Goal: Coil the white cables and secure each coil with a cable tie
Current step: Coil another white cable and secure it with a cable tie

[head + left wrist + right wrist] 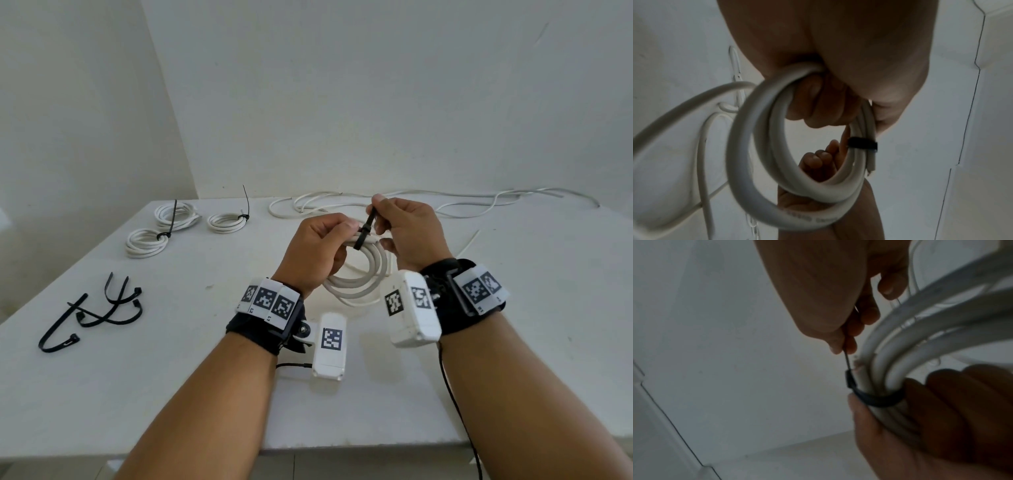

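Observation:
A coil of white cable hangs above the table between both hands. My left hand grips the top of the coil, fingers curled through its loops. A black cable tie wraps the strands just right of that grip, its band snug around them. My right hand pinches the tie's tail between thumb and forefinger and holds it up and away from the locking head. In the left wrist view the tie crosses the coil near the cut cable end.
Three tied coils lie at the back left of the white table. Several loose black ties sit at the left. Uncoiled white cables trail along the back edge by the wall.

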`<state>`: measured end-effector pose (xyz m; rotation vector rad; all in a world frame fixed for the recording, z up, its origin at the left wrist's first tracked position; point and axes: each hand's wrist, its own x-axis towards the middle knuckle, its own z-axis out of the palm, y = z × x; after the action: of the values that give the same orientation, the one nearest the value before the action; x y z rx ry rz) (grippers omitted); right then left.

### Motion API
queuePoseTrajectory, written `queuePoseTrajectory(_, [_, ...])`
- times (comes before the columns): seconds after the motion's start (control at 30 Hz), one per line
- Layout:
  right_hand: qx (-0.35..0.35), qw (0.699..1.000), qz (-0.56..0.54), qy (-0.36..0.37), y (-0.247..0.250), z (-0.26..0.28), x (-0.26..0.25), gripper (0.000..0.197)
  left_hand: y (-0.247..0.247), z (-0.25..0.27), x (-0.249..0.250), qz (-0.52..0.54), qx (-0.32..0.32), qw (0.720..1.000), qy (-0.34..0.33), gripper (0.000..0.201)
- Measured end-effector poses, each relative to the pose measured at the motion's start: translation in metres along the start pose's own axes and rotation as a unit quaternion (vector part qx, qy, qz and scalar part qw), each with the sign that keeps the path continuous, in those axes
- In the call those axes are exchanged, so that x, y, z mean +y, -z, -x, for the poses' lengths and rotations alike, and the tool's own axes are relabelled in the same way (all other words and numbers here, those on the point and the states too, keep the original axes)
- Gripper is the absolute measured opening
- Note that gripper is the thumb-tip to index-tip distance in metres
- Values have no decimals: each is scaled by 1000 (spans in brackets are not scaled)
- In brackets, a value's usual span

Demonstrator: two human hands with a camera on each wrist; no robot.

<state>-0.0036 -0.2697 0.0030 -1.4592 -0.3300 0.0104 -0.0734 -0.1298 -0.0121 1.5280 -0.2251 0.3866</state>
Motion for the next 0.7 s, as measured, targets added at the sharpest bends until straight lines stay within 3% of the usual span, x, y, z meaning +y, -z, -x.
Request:
queuePoseTrajectory(0.2, [-98,993,-49,-34,-12,6,1,24,9,1,-1,11,31,998,58,25])
queuePoseTrajectory(0.5, [-73,997,38,-5,-32,8,-22,27,23,7,15,42,-29,999,18,9])
queuePoseTrajectory(0.7, [-128,987,79,-49,-79,16,-33,32,59,30,38,18,41,999,23,16])
